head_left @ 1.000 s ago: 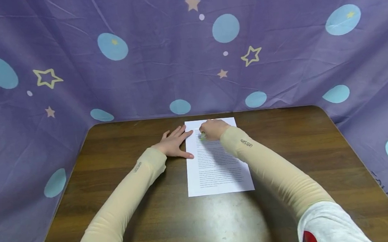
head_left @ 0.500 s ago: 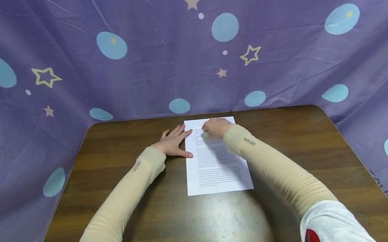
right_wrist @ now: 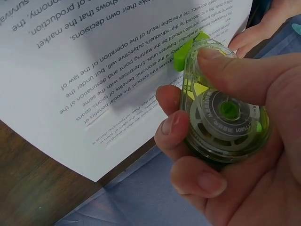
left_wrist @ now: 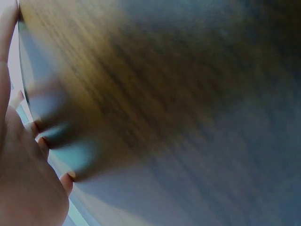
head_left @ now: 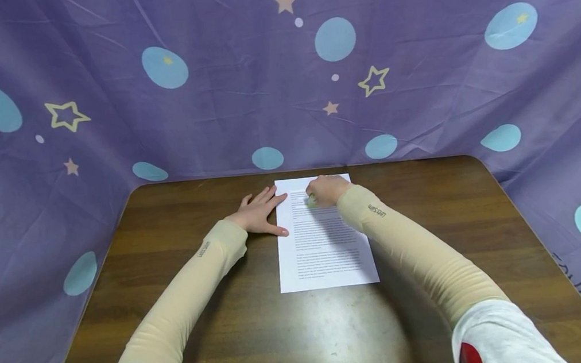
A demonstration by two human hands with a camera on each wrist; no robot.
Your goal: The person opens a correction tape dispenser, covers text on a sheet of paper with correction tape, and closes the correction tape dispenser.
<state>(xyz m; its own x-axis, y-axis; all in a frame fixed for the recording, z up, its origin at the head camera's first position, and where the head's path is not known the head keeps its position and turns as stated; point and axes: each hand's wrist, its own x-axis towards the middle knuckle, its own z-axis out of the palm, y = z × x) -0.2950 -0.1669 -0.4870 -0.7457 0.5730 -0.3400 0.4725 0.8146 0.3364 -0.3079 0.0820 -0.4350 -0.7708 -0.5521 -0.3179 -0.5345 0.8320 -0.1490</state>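
Note:
My right hand (head_left: 326, 191) holds a clear and green correction tape dispenser (right_wrist: 225, 132) over the upper part of a printed sheet of paper (head_left: 322, 248). Seen from the right wrist, the thumb lies along the top of its casing and the fingers curl underneath. Its green tip (right_wrist: 184, 54) is right at a line of print. Pale strips show among the lines nearest the sheet's top edge. My left hand (head_left: 258, 214) is spread flat at the sheet's left edge, thumb and index fingertip on the paper, the other fingers reaching toward its upper left corner.
The paper lies near the far edge of a brown wooden table (head_left: 221, 337). A purple curtain (head_left: 240, 82) with stars and blue dots hangs behind and along both sides. My right forearm (head_left: 416, 251) passes over the sheet's right edge.
My right hand has slid a little to the right across the upper lines with the correction tape dispenser. The left hand stays in place on the paper's edge.

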